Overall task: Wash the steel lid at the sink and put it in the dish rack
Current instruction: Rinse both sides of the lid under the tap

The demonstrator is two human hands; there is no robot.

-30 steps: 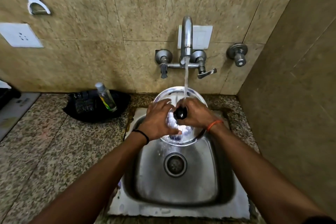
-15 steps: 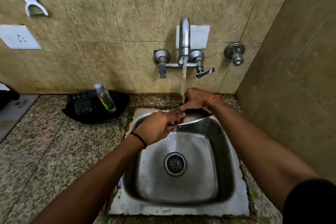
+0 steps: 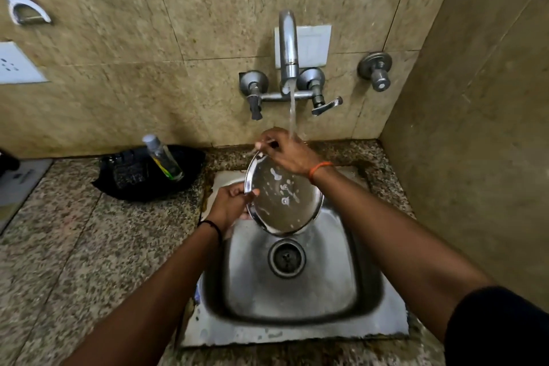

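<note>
The round steel lid [image 3: 283,200] is tilted over the back of the steel sink [image 3: 297,291], its wet underside facing me with soap flecks on it. My left hand [image 3: 231,205] grips its left rim. My right hand [image 3: 285,151] holds the top rim, under the running stream from the tap [image 3: 288,47]. The lid's knob is hidden on the far side. No dish rack is in view.
A black cloth [image 3: 142,175] with a small clear bottle [image 3: 163,157] lies on the granite counter left of the sink. Tap handles [image 3: 323,101] and a wall valve [image 3: 375,71] stick out from the tiled wall. A side wall stands close on the right.
The lid has been turned over from knob side up to underside facing me. My right hand moved to the top rim, and my left hand shifted to the left rim.
</note>
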